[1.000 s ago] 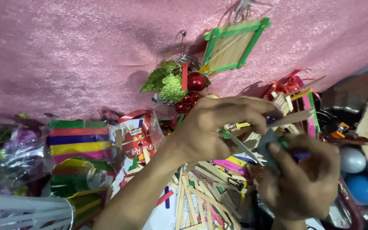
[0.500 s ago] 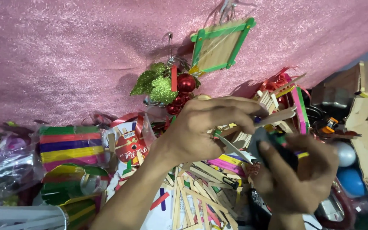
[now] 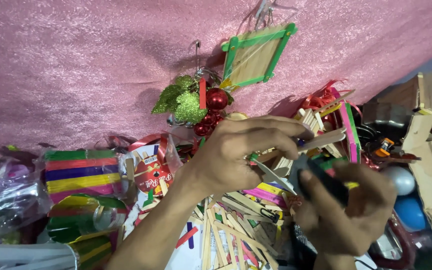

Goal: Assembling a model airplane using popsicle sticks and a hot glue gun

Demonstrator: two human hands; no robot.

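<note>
- The left hand (image 3: 236,155) pinches a plain wooden stick (image 3: 321,140), whose long axis runs rightward and slightly upward.
- Just below and right, the right hand (image 3: 346,210) wraps a dark tool (image 3: 326,182), its tip near the stick.

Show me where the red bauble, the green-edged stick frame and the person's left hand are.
red bauble (image 3: 216,98), head view, middle of the ball.
green-edged stick frame (image 3: 254,60), head view, its plain wooden centre.
left hand (image 3: 241,152), head view, back of the hand.
</note>
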